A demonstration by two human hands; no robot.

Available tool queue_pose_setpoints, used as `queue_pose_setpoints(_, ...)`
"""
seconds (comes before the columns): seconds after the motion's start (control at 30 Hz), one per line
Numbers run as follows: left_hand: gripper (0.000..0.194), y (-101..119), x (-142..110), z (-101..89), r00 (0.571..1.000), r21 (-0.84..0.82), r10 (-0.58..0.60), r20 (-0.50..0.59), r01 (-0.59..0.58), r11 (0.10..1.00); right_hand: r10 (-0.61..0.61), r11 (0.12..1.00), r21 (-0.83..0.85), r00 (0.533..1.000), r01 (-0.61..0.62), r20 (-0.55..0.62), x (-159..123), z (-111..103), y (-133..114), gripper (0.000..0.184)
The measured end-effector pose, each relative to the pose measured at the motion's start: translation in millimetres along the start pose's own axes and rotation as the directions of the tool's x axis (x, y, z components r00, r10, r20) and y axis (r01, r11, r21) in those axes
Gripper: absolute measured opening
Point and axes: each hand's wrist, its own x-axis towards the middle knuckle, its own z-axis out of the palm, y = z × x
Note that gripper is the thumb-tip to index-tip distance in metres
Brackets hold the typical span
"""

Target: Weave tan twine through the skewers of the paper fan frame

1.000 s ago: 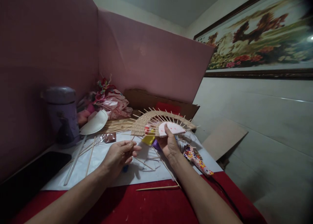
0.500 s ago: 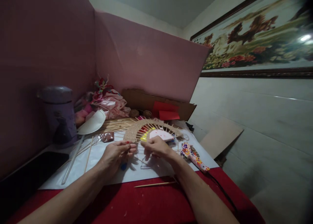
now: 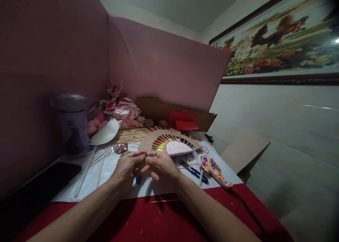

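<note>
My left hand and my right hand meet above the white sheet, their fingertips pinched together. What they pinch is too small and hidden to name; a tiny red spot shows at the left fingertips. Just beyond them lies a half-round piece of wound twine with thin sticks radiating through it. At its middle is a pink dotted half disc. Blue-handled thread snips lie to the right of my right hand. A small blue object is partly hidden below my left fingers.
A flower-patterned glue gun with a cord lies at right. A pointed stick rests on the red cloth. At left are a clear glue stick, a dark phone-like slab, a purple bottle and a white pleated fan shape.
My right hand has moved in to my left, so the fingertips now meet. The thread snips have come into sight. The whole view has shifted slightly.
</note>
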Motion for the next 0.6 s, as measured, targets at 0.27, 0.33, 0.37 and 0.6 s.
queue_pose_setpoints(0.27, 0.014, 0, 0, 2.1, 0.999, 0.15, -0.019, -0.046, 0.025, 0.988, -0.147, 0.947, -0.32, 0.916, 0.021, -0.374, 7, -5, 9, 0.019)
queue_pose_setpoints(0.33, 0.012, -1, 1, 0.9, 0.999, 0.278, 0.039, -0.037, -0.027, 0.96, -0.183, 0.921, -0.389, 0.916, 0.032, -0.358, 9, -7, 10, 0.016)
queue_pose_setpoints(0.37, 0.011, -1, 3, -0.1, 0.997, 0.342, 0.066, -0.031, -0.051, 0.938, -0.194, 0.911, -0.411, 0.917, 0.037, -0.347, 9, -8, 10, 0.016)
queue_pose_setpoints(0.6, 0.012, 3, 8, -4.6, 0.966, 0.69, 0.258, -0.024, -0.171, 0.703, -0.325, 0.857, -0.502, 0.878, 0.115, -0.353, 10, -11, 11, 0.016)
